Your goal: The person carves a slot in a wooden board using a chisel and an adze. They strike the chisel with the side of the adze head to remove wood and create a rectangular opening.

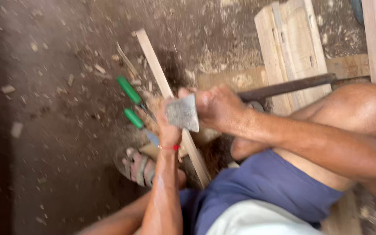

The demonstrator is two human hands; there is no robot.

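Head view, read left to right. Two green-handled chisels (129,90) were seen lying on the chip-strewn dirt floor (44,143), just beside a long pale wooden strip (157,69) that ran diagonally under the hands. A sandalled foot (139,167) was planted near the strip's lower end. The left hand (167,128), banded at the wrist by a red thread, was closed on the strip or on something at it; what exactly was gripped could not be told, the fingers being blurred. A grey wedge-shaped metal head (183,113) on a dark wooden handle (283,88) was held directly above that hand, the right hand (216,106) being wrapped fully round the handle close to the head. Pale stacked boards (290,43) lay beyond the bent bare knee (362,109).

Risk, as judged: the left fingers lay touching or almost under the metal head, so a glancing blow could have struck them. The strip, steadied only by hand and foot, could have skidded. The loose chisels lay near the foot.
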